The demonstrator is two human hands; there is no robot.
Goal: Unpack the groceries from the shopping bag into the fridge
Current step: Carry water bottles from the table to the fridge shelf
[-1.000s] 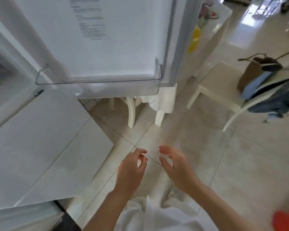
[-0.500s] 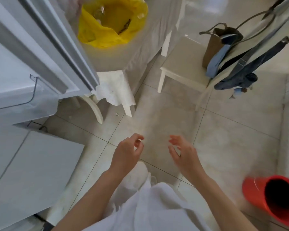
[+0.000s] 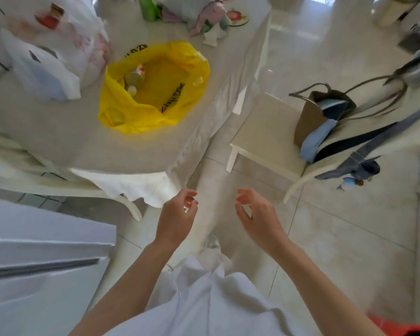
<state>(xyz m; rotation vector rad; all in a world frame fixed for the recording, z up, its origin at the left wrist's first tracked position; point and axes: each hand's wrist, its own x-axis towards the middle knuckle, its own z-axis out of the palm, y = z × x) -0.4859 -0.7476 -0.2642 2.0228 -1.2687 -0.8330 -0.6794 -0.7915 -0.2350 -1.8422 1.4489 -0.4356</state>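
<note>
Left hand [image 3: 177, 219] and right hand [image 3: 258, 218] raised side by side over the tiled floor [image 3: 349, 238], apart from each other, fingers loosely curled, nothing held in either. Just beyond the left hand, the hanging corner of a white tablecloth [image 3: 141, 185] draped over the bench [image 3: 83, 146]. On the bench, well ahead of the hands, a yellow shopping bag [image 3: 121, 112] lying open, with a bottle [image 3: 135, 78] inside near its left wall. Left of it, white plastic bags [image 3: 49, 57]; farther back, a green bottle [image 3: 148, 8]. At lower left, the white fridge [image 3: 34, 263], close beside the left forearm. To the right, a cream stool [image 3: 264, 137] carrying a brown handbag [image 3: 308, 117].
</note>
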